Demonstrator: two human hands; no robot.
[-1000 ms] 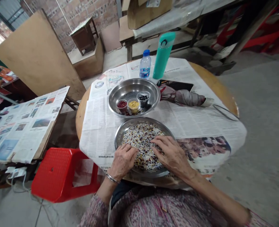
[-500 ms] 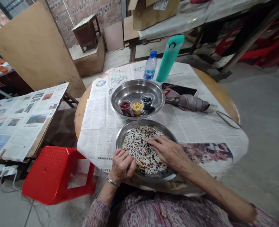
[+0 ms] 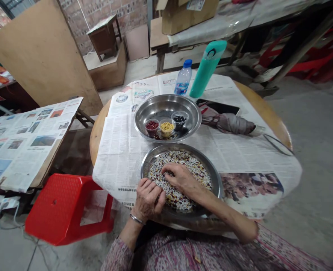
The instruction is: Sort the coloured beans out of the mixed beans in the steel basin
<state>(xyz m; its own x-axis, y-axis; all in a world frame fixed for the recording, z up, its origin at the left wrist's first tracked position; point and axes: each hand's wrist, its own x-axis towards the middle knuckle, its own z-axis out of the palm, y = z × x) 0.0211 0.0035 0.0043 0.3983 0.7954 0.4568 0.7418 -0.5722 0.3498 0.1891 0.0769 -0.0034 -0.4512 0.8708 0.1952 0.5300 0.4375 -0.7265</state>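
Note:
A steel basin (image 3: 217,184) near me holds a mix of white rice-like grains and red, yellow and dark beans (image 3: 190,160). My right hand (image 3: 183,182) reaches over this mix, its fingers curled in a pinch at the left part; anything between the fingertips is too small to make out. At the basin's left rim my left hand (image 3: 149,199) is closed, wearing a silver bangle, and its contents are hidden. Just beyond stands a second steel basin (image 3: 138,118) with three clear cups: red beans (image 3: 152,125), yellow beans (image 3: 167,128) and black beans (image 3: 179,120).
Newspaper (image 3: 112,150) covers the round table. Behind the far basin stand a water bottle (image 3: 183,77) and a teal bottle (image 3: 207,69). A phone (image 3: 220,106) and a folded umbrella (image 3: 234,123) lie to the right. A red stool (image 3: 56,207) stands at left.
My right hand has moved left across the grains, closer to my left hand, and its fingers are more curled. My left hand stays closed at the rim. The view has shifted slightly.

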